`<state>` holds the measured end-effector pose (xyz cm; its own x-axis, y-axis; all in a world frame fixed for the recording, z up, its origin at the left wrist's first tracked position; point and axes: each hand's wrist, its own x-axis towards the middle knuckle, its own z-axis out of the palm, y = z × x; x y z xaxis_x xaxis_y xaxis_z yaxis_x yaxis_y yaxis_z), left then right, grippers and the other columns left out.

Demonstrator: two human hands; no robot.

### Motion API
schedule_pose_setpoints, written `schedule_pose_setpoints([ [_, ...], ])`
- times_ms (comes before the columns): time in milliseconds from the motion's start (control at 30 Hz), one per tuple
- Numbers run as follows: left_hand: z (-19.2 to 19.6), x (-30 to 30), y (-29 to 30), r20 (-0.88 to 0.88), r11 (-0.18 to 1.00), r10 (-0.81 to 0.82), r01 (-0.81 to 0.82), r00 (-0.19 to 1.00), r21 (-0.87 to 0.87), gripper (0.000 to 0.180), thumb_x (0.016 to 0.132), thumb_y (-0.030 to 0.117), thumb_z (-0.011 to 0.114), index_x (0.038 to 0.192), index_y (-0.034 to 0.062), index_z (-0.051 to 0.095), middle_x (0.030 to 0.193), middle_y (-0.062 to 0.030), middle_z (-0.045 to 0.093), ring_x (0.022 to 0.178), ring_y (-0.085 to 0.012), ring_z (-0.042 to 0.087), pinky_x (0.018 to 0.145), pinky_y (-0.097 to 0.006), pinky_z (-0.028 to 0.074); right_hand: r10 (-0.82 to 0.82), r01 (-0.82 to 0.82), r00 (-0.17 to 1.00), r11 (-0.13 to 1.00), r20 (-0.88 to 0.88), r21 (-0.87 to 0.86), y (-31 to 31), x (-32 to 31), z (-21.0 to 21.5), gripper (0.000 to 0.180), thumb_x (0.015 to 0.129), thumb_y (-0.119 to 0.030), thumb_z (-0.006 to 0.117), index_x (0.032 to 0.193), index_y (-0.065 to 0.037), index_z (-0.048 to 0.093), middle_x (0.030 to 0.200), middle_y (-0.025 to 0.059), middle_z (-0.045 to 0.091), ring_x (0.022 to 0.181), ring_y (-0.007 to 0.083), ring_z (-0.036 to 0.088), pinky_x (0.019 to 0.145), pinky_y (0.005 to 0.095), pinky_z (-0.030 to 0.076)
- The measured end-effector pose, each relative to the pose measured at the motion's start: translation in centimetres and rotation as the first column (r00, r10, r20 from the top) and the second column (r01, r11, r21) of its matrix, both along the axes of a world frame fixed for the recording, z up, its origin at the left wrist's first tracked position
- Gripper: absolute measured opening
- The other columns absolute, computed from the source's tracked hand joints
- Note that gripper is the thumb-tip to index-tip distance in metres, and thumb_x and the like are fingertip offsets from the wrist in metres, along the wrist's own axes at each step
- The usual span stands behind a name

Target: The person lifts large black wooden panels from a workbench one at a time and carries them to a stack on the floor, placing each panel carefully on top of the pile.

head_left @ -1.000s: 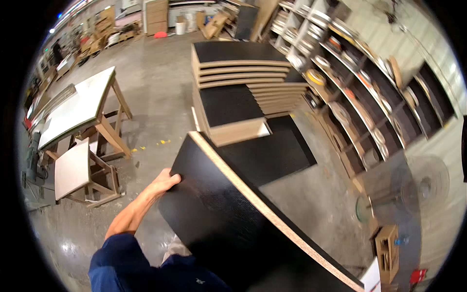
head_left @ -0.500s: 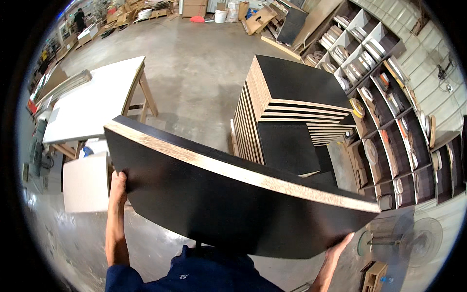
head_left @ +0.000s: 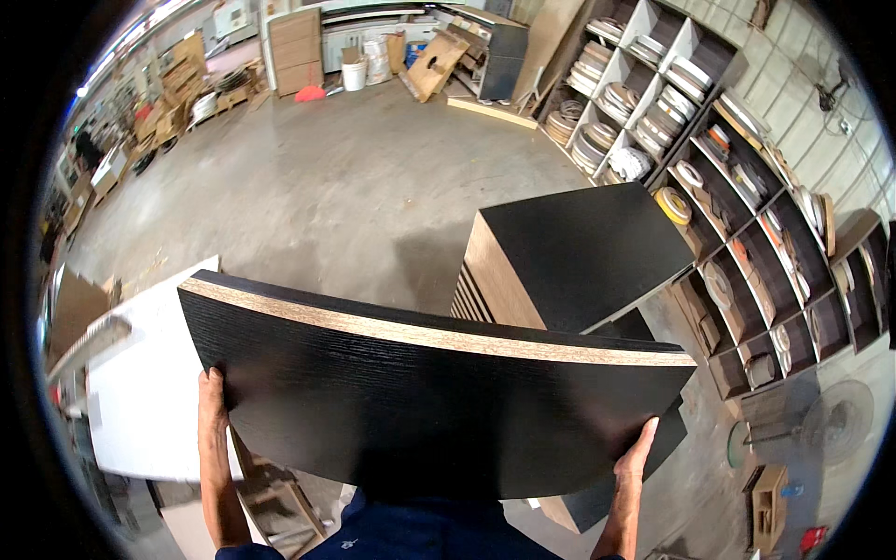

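A long black board point(head_left: 420, 411) with a bare, wood-coloured edge spans the space in front of my body, its broad black face toward me. My left hand point(head_left: 213, 397) grips its left end, thumb on the near face and fingers hidden behind. At the opposite end my right hand point(head_left: 637, 453) clasps it the same way. Just beyond the board, to the right, stands a stack of black boards point(head_left: 583, 247) with raw edges. The held board hides part of this stack; whether they touch I cannot tell.
A white-topped table point(head_left: 140, 401) is at my left. Shelves point(head_left: 653, 177) of edge-banding rolls line the right wall. A standing fan point(head_left: 835, 420) and a small wooden box point(head_left: 768, 509) are at lower right. A white bucket point(head_left: 354, 75) and leaning panels point(head_left: 437, 67) stand far off.
My view has shifted forward, with the white table and stack now lower in it. The board, still in both hands, has come more level as its right end rose.
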<state>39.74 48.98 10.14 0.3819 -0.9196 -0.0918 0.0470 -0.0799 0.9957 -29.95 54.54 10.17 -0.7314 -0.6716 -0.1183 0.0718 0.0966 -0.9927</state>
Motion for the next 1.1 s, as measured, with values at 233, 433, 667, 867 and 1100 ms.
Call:
schedule_pose_setpoints([
  [233,2.6,1.5,-26.3,0.116,0.98,-0.154,0.136,0.981,0.146,0.077,0.082,0.051,0.056,0.122,-0.012,0.038,0.117,-0.0246,0.047,0.109,-0.0305,0.047,0.093,-0.039,0.038,-0.26,0.256,0.965,0.964,0.043,0.071,-8.3,8.5,1.7,0.082,0.085,-0.063,0.042,0.135,0.002,0.032,0.138,0.0161,0.034,0.126,0.0285,0.034,0.106,0.0409,0.024],
  [433,4.8,-6.3,-51.2,0.217,0.822,-0.523,0.422,0.824,0.382,0.09,0.08,0.055,0.059,0.132,-0.0112,0.027,0.13,-0.0238,0.041,0.118,-0.0293,0.043,0.098,-0.039,0.036,-0.461,0.428,0.88,0.874,0.111,0.229,-11.3,13.4,1.2,0.091,0.082,-0.067,0.043,0.139,0.002,0.025,0.145,0.0137,0.025,0.131,0.0271,0.027,0.108,0.0401,0.02],
  [667,10.2,-30.2,-69.7,0.08,0.324,-0.94,0.791,0.332,0.52,0.092,0.073,0.064,0.062,0.121,-0.0134,0.046,0.119,-0.0272,0.052,0.11,-0.0337,0.052,0.093,-0.04,0.042,-0.748,0.71,0.653,0.659,0.119,0.246,-14.2,19.7,2.8,0.087,0.084,-0.064,0.044,0.134,0.006,0.033,0.137,0.0159,0.038,0.121,0.0281,0.041,0.1,0.0398,0.033],
  [867,8.6,-50.8,-79.1,0.096,-0.05,-0.988,0.829,-0.124,0.558,0.075,0.078,0.058,0.061,0.109,-0.0105,0.057,0.11,-0.0267,0.058,0.104,-0.0322,0.057,0.087,-0.039,0.047,-0.917,0.895,0.286,0.359,0.278,0.264,-16.8,26.1,0.2,0.068,0.086,-0.056,0.05,0.115,0.005,0.051,0.099,0.0077,0.057,0.085,0.0187,0.056,0.07,0.0337,0.046],
  [1100,5.7,-70.1,-79.7,0.039,-0.37,-0.872,0.71,-0.488,0.6,0.067,0.078,0.057,0.061,0.103,-0.0047,0.062,0.1,-0.0181,0.064,0.09,-0.0252,0.062,0.077,-0.037,0.051,-0.968,0.874,0.026,0.144,0.252,0.464,-23.7,33.3,0.5,0.048,0.082,-0.048,0.06,0.1,-0.004,0.059,0.082,0.0015,0.058,0.073,0.0135,0.055,0.063,0.0283,0.044],
])
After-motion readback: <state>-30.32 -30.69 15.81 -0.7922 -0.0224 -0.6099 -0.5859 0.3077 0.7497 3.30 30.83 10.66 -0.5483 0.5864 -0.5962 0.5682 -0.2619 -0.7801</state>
